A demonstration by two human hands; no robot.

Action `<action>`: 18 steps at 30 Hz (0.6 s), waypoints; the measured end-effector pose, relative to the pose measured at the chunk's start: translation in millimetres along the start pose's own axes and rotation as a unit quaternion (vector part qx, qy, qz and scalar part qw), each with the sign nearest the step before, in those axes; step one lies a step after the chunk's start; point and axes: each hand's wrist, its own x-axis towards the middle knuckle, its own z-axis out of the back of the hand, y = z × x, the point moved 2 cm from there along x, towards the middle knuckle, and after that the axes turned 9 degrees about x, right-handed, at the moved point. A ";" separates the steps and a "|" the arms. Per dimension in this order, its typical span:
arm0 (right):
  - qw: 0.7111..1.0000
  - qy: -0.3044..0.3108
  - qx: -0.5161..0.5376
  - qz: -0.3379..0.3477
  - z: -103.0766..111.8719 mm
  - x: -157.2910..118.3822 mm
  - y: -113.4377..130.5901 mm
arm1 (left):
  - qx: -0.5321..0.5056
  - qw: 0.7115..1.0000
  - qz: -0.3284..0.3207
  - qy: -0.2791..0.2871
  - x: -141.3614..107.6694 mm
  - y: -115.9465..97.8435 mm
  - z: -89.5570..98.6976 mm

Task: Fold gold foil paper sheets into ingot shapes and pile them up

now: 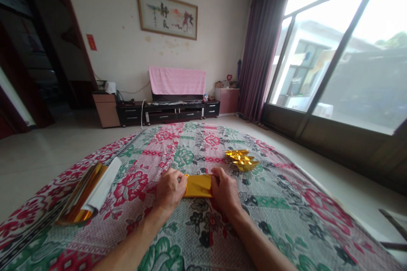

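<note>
Left hand (171,187), right hand (225,188) hold gold paper (199,186) above flowered cloth (133,186)

Between the fingers of the left hand (171,187) and the right hand (225,187), we observe a folded gold sheet (199,186), smooth and glossy, resembling metallic foil paper. Beyond the right fingers, we note folded gold pieces (243,160) with a mirror-like, creased foil surface. Left of the left fingers, we see a stack of sheets (83,194), combining shiny gold faces with matt white, paper-like ones. Beneath all fingers, we identify a patterned cloth (184,157), matt and woven in look, its texture slightly coarse.
</note>
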 end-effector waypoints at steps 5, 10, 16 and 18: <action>0.997 0.022 -0.072 0.031 0.0 -1.6 4.9 | 0.033 0.999 -0.010 0.002 -1.5 -2.7 0.6; 0.994 0.032 -0.096 0.036 -1.6 -1.6 3.8 | 0.033 0.999 -0.005 0.002 -1.6 -3.1 0.8; 0.995 0.023 -0.082 0.043 -2.4 -2.0 1.6 | 0.030 1.000 0.001 0.004 -1.3 -2.8 1.1; 0.996 0.018 -0.073 0.041 -2.4 -2.0 1.4 | 0.029 1.000 0.003 0.003 -1.1 -2.4 0.8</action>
